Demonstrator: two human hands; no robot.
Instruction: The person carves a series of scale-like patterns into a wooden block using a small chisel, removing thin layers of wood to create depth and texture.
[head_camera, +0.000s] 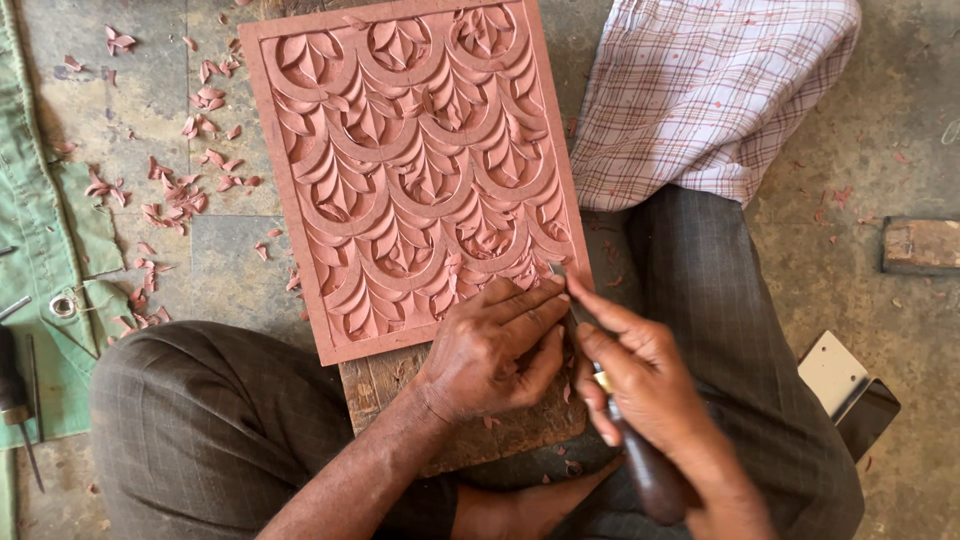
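A reddish-brown panel (400, 150) carved with overlapping arches and leaf shapes lies on a worn wooden block (375, 385) between my knees. My right hand (650, 385) grips a chisel with a dark wooden handle (655, 480); its thin metal blade (556, 272) touches the panel's lower right corner. My left hand (495, 350) rests on the panel's lower edge, its fingers pressed against the blade beside the right hand's fingers.
Reddish shavings (180, 190) lie scattered on the stone floor left of the panel. A green cloth (40, 250) with metal tools sits at the far left. A wooden block (920, 245) and a dark flat object (850, 390) lie at the right.
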